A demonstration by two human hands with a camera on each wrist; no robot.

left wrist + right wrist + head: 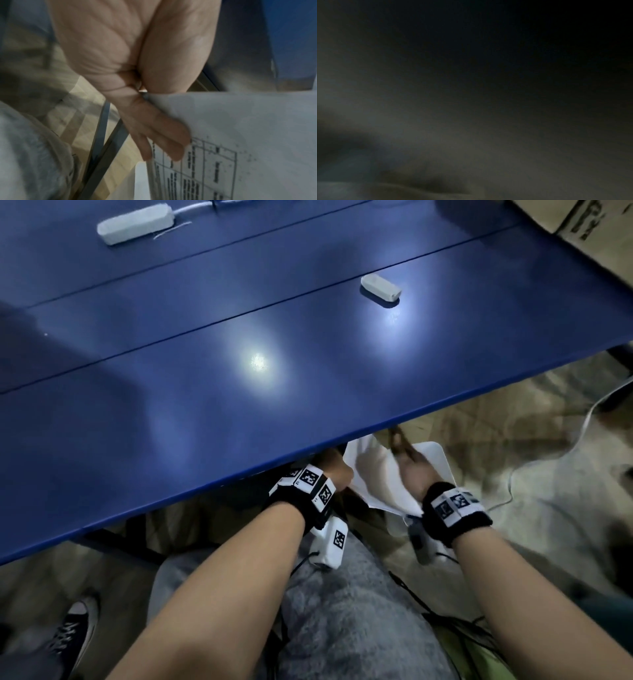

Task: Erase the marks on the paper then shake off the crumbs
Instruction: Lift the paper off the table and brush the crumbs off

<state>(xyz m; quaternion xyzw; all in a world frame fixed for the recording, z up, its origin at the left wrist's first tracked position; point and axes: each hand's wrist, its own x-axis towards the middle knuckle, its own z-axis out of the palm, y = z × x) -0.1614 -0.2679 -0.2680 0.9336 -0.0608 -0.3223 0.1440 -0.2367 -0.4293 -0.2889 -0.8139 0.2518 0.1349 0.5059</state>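
Erasing looks finished: eraser (380, 288) lies on the counter (205, 378); left hand (137, 83) pinches paper (373, 477) below the near edge, right hand (416, 470) grip unclear; shaking underway.

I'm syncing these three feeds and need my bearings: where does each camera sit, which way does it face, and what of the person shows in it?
Head: on the person's head, facing forward and down over the blue table with the eraser; both forearms, left hand and right hand hold the paper below the table's edge.
Left wrist: on the left wrist, looking along the palm at the fingers pinching the printed paper.
Right wrist: dark blur; nothing can be told.
Shared: head and left wrist both show the paper and the left hand.
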